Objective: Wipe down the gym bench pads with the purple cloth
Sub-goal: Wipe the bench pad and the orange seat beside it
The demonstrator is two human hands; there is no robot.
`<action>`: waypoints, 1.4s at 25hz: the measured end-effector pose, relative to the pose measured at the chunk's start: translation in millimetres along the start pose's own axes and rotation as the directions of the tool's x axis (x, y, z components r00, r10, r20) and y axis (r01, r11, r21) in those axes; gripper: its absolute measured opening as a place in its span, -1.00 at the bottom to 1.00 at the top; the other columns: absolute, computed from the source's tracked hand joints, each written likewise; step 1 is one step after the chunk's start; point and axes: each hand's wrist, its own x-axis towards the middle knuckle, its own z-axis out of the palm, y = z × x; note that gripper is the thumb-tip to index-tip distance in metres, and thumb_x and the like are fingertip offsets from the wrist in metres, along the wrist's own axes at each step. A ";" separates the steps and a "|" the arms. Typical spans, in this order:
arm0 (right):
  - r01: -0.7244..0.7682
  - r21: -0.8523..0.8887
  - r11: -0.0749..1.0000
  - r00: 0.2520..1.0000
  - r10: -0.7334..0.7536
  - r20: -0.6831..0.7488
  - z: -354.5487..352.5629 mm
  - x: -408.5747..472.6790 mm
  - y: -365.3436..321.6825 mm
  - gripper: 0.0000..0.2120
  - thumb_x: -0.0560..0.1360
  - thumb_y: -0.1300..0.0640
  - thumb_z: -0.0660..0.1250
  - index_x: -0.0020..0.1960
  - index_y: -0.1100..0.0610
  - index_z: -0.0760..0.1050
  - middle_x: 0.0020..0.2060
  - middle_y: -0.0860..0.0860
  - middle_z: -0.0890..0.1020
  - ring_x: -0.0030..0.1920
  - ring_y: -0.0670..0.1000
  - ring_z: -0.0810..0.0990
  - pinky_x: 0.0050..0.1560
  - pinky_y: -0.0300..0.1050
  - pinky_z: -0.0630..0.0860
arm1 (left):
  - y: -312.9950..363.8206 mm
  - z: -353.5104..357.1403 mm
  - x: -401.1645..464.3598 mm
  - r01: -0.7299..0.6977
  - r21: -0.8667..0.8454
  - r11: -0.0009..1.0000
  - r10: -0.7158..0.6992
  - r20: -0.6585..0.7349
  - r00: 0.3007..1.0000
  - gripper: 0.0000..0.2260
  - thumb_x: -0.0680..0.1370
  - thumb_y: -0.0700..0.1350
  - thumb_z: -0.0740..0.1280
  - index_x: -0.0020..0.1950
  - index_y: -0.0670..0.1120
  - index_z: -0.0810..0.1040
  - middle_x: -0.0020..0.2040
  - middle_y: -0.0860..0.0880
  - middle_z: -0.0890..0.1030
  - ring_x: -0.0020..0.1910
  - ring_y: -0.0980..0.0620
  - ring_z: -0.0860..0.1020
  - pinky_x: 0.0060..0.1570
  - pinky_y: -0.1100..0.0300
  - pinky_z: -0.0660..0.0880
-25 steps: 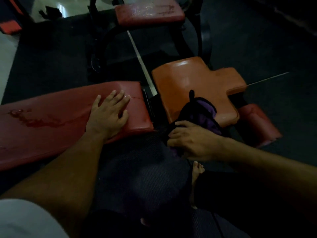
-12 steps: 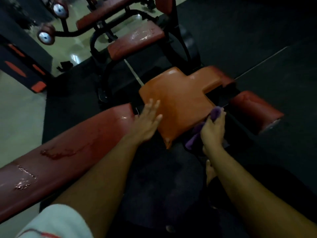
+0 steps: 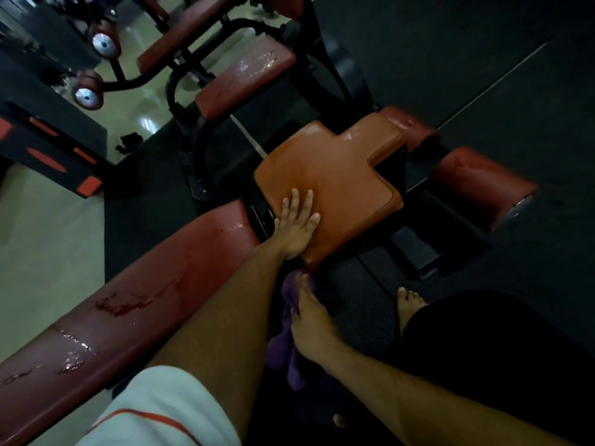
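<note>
2 pads before you: long red pad, wet-streaked, awaiting wiping; orange seat pad, on which your left hand lies flat, fingers straight, likely bracing you. Right hand grips purple cloth below its corner. Dark rubber floor; dim gym.
</note>
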 end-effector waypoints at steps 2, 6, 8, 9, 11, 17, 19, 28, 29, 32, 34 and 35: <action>0.010 0.006 1.000 0.999 -0.010 0.052 -12.0 -5.7 -0.9 -0.36 0.65 0.30 0.07 0.63 0.01 -0.11 0.61 -0.07 -0.03 0.57 -0.04 0.10 0.50 -0.23 0.05 | 10.3 -1.3 -5.7 0.030 -0.004 1.000 -0.030 0.020 0.999 -0.45 0.73 0.18 -0.08 0.62 0.19 -0.33 0.59 0.03 -0.47 0.59 -0.12 -0.40 0.54 -0.26 -0.26; -0.111 0.090 0.990 0.992 0.105 0.071 -65.4 -14.5 -7.1 -0.53 0.60 0.20 0.11 0.46 -0.07 0.37 0.27 0.03 0.56 0.17 0.03 0.56 0.21 -0.12 0.49 | 23.5 -0.6 -27.5 0.102 -0.039 0.994 -0.096 0.123 0.988 -0.37 0.72 0.20 -0.01 0.62 0.10 -0.36 0.59 -0.05 -0.47 0.60 -0.16 -0.37 0.55 -0.17 -0.25; -0.101 0.051 0.994 0.993 0.097 0.064 -100.2 -23.6 -14.0 -0.73 0.55 0.16 0.15 0.14 -0.04 0.55 0.05 0.06 0.64 -0.01 0.05 0.61 -0.01 -0.11 0.52 | 27.5 -2.9 -43.5 0.100 -0.072 0.992 -0.088 0.158 0.984 -0.35 0.72 0.20 0.01 0.65 0.08 -0.31 0.62 -0.06 -0.41 0.62 -0.14 -0.30 0.57 -0.12 -0.22; -0.093 0.053 0.994 0.995 0.092 0.030 -115.9 -27.9 -16.9 -0.78 0.53 0.15 0.17 0.03 -0.03 0.57 -0.02 0.08 0.66 -0.04 0.08 0.63 -0.05 -0.08 0.52 | 28.9 -5.3 -52.4 0.091 -0.093 0.992 -0.076 0.158 0.985 -0.37 0.72 0.20 0.02 0.66 0.06 -0.26 0.64 -0.05 -0.35 0.64 -0.11 -0.25 0.58 -0.07 -0.20; -0.084 0.080 0.993 0.994 0.089 -0.063 -140.6 -37.1 -18.9 -0.80 0.48 0.16 0.20 -0.04 0.02 0.59 -0.09 0.08 0.69 -0.09 0.10 0.66 -0.06 -0.03 0.56 | 30.1 -7.1 -73.9 0.066 -0.109 0.992 -0.051 0.133 0.990 -0.38 0.72 0.19 0.03 0.68 0.03 -0.19 0.67 -0.04 -0.23 0.65 -0.04 -0.16 0.59 0.01 -0.17; 0.078 0.188 0.979 0.958 -0.022 -0.286 -138.8 -54.3 -28.2 -0.71 0.46 0.10 0.41 0.17 -0.05 0.57 -0.01 -0.05 0.67 0.00 0.00 0.64 0.04 -0.06 0.57 | 19.0 3.8 -149.0 0.044 -0.017 0.999 -0.045 -0.028 0.999 -0.38 0.71 0.22 0.07 0.68 0.08 -0.12 0.68 0.01 -0.12 0.66 0.00 -0.10 0.61 -0.18 -0.14; 0.132 0.242 0.961 0.947 -0.051 -0.317 -121.0 -49.9 -35.2 -0.61 0.43 0.16 0.47 0.24 0.01 0.55 0.03 -0.02 0.67 0.03 0.02 0.64 0.07 -0.08 0.56 | 8.4 -0.2 -171.3 0.079 0.040 0.996 -0.076 -0.057 0.995 -0.37 0.70 0.21 0.09 0.68 0.09 -0.10 0.69 0.01 -0.08 0.66 0.01 -0.08 0.58 -0.18 -0.16; 0.309 0.173 0.935 0.908 -0.236 -0.347 -25.0 -3.7 -85.5 -0.56 0.61 0.22 0.26 0.46 0.01 0.34 0.26 -0.08 0.47 0.25 -0.08 0.45 0.21 -0.19 0.37 | -125.3 1.2 -238.7 0.317 -0.011 0.948 -0.307 -0.292 0.906 -0.37 0.70 0.21 0.08 0.68 0.10 -0.12 0.68 0.03 -0.15 0.66 0.04 -0.13 0.58 -0.13 -0.19; 0.377 0.088 0.922 0.873 -0.322 -0.367 -20.3 10.9 -91.5 -0.54 0.62 0.19 0.24 0.50 0.02 0.28 0.34 -0.06 0.43 0.27 -0.10 0.42 0.23 -0.20 0.36 | -146.9 -1.9 -231.2 0.339 -0.022 0.941 -0.327 -0.326 0.887 -0.37 0.70 0.23 0.06 0.68 0.10 -0.13 0.68 0.04 -0.17 0.65 0.04 -0.15 0.58 -0.15 -0.21; 0.540 -0.137 0.830 0.745 -0.547 -0.382 -16.6 57.7 -95.0 -0.43 0.62 0.21 0.24 0.57 0.06 0.13 0.51 0.03 0.25 0.33 -0.19 0.31 0.28 -0.46 0.25 | -194.1 -23.1 -186.3 0.383 -0.097 0.918 -0.388 -0.406 0.827 -0.37 0.69 0.27 0.00 0.68 0.11 -0.15 0.68 0.05 -0.20 0.65 0.01 -0.18 0.58 -0.22 -0.23; 0.555 -0.304 0.774 0.736 -0.628 -0.253 -1.4 92.8 -82.6 -0.39 0.60 0.22 0.26 0.58 0.03 0.11 0.55 0.06 0.18 0.41 -0.11 0.28 0.37 -0.34 0.24 | -213.6 -25.3 -154.8 0.432 -0.106 0.896 -0.435 -0.414 0.800 -0.36 0.66 0.32 -0.07 0.68 0.14 -0.16 0.68 0.06 -0.20 0.65 0.01 -0.20 0.55 -0.27 -0.26; 0.533 -0.411 0.740 0.759 -0.632 -0.154 12.6 108.7 -72.9 -0.40 0.60 0.15 0.25 0.58 -0.02 0.12 0.57 0.05 0.16 0.47 0.00 0.27 0.44 -0.14 0.27 | -220.8 -18.4 -143.2 0.456 -0.086 0.886 -0.446 -0.423 0.789 -0.37 0.65 0.35 -0.11 0.67 0.17 -0.17 0.68 0.07 -0.21 0.65 0.02 -0.22 0.53 -0.28 -0.27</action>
